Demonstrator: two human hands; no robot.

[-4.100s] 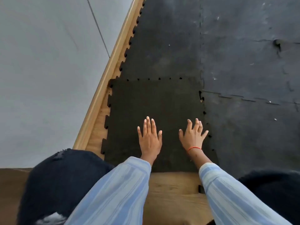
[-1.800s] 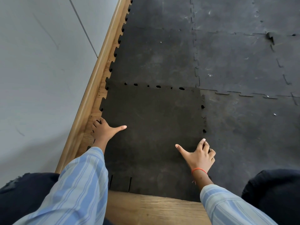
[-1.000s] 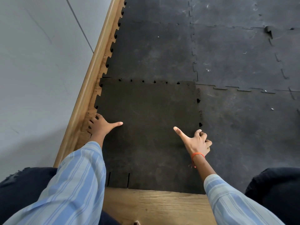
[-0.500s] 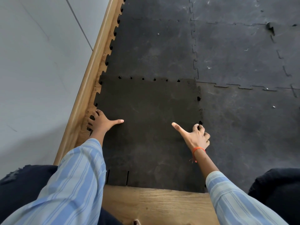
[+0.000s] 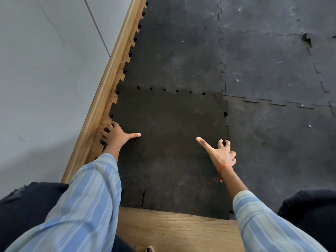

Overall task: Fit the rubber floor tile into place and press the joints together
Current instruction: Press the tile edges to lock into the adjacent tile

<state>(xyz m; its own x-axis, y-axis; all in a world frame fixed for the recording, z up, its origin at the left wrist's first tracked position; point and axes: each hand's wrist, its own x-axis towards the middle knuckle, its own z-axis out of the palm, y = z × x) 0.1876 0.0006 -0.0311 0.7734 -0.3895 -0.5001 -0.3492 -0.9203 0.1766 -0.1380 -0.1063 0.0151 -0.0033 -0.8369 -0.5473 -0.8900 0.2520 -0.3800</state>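
Head: hands (image 5: 116, 135) (image 5: 222, 154) on rubber tile (image 5: 169, 128)

I'm seeing the dark rubber floor tile (image 5: 171, 142) lying flat by the left edge of the floor (image 5: 181, 231), its far and right teeth meeting the laid tiles (image 5: 181, 57), small gaps showing in both joints.

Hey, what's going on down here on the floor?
A person is fitting a rubber floor tile among the laid mats. The left hand grips its left edge beside the wooden skirting; the right hand has curled fingertips at the right joint. Small gaps show along the far joint, so it isn't fully seated.
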